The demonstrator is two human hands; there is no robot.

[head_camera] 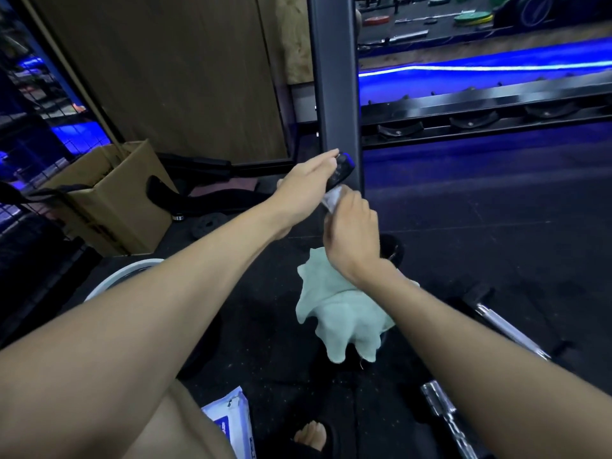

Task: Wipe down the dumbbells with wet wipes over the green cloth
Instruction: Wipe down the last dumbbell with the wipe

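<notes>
A black dumbbell stands on end above the pale green cloth on the dark floor. My left hand grips its upper head. Around the handle just below, my right hand is closed with a white wet wipe pressed to it. The lower head shows only as a dark rim behind my right wrist. The wipes packet, white and blue, lies by my knee at the bottom.
A dark rack post rises right behind the dumbbell. Two more dumbbells with chrome handles lie on the floor at right. A cardboard box and a white basin sit at left. My sandalled foot is at the bottom.
</notes>
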